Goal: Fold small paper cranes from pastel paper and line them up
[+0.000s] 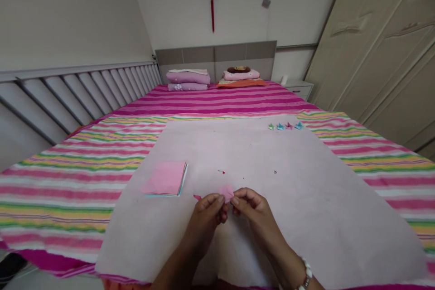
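Observation:
A small folded piece of pink paper is held up between both hands, above the near middle of a pale sheet. My left hand pinches its lower left edge between thumb and fingers. On the other side, my right hand grips the right corner in the same way. Just left of my left hand, a small dark pink thing shows, partly hidden by the fingers. A stack of square paper, pink on top with blue and white sheets beneath, lies to the left.
The pale sheet covers much of the striped bed. Several small folded paper figures, green, blue and pink, stand in a row at its far right, including a pink one. Tiny dark bits and a red speck lie mid-sheet.

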A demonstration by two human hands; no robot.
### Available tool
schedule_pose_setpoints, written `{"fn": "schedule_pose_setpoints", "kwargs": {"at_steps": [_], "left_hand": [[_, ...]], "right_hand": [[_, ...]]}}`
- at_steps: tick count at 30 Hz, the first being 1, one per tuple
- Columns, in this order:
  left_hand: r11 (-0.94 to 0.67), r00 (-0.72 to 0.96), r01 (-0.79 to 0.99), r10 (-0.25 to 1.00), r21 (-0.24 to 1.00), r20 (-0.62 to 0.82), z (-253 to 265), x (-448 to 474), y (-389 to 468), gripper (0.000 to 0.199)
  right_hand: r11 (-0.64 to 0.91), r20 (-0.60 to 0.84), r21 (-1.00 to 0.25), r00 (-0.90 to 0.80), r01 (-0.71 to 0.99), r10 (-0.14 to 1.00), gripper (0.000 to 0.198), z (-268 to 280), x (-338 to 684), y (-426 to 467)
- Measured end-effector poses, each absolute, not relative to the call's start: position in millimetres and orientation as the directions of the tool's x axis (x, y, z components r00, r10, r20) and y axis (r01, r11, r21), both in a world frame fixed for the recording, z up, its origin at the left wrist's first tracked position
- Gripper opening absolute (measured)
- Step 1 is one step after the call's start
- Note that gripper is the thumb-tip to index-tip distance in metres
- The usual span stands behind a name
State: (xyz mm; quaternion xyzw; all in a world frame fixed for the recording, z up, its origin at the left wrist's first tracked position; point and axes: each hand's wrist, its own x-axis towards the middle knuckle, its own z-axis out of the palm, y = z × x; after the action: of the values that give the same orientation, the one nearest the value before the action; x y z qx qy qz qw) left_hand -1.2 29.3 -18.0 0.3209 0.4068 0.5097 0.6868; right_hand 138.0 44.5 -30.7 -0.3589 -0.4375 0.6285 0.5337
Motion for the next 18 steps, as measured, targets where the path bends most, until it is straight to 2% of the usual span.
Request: {"fn": "schedule_pose_setpoints", "kwargs": {"at_steps": [3,6,8,10,12,14,16,18], "left_hand": [[0.45,0.386,-0.57,0.885,0.687,-0.26,-11,-8,27,0.019],[0.641,0.606,-0.594,0.754,0.485,-0.253,-7,-12,23,0.013],[0.721,0.689,-0.577,0.682,0.384,-0.245,-7,-12,22,0.011],[0.754,0.719,-0.558,0.648,0.346,-0.253,-9,-10,21,0.012],[0.763,0.713,-0.518,0.635,0.387,-0.298,-10,-9,22,0.012],[0.732,0.65,-0.449,0.661,0.512,-0.375,-10,-7,23,0.016],[0.597,0.473,-0.395,0.784,0.698,-0.403,-9,-7,25,0.02],[0.385,0.234,-0.358,0.919,0.851,-0.317,-8,-7,27,0.024]], "right_hand": [[-0.051,0.056,-0.92,-0.257,-0.389,0.965,0.031,-29,145,47],[-0.071,0.081,-0.913,-0.347,-0.403,0.934,0.04,-25,147,47],[-0.086,0.093,-0.913,-0.409,-0.398,0.908,0.033,-23,146,46],[-0.087,0.107,-0.909,-0.43,-0.407,0.897,0.019,-21,144,44],[-0.073,0.121,-0.903,-0.414,-0.423,0.902,0.01,-20,142,44],[-0.079,0.113,-0.898,-0.4,-0.432,0.91,0.012,-19,142,44],[-0.086,0.081,-0.9,-0.358,-0.427,0.93,0.014,-19,143,46],[-0.086,0.032,-0.91,-0.277,-0.406,0.96,0.015,-20,143,46]]}}
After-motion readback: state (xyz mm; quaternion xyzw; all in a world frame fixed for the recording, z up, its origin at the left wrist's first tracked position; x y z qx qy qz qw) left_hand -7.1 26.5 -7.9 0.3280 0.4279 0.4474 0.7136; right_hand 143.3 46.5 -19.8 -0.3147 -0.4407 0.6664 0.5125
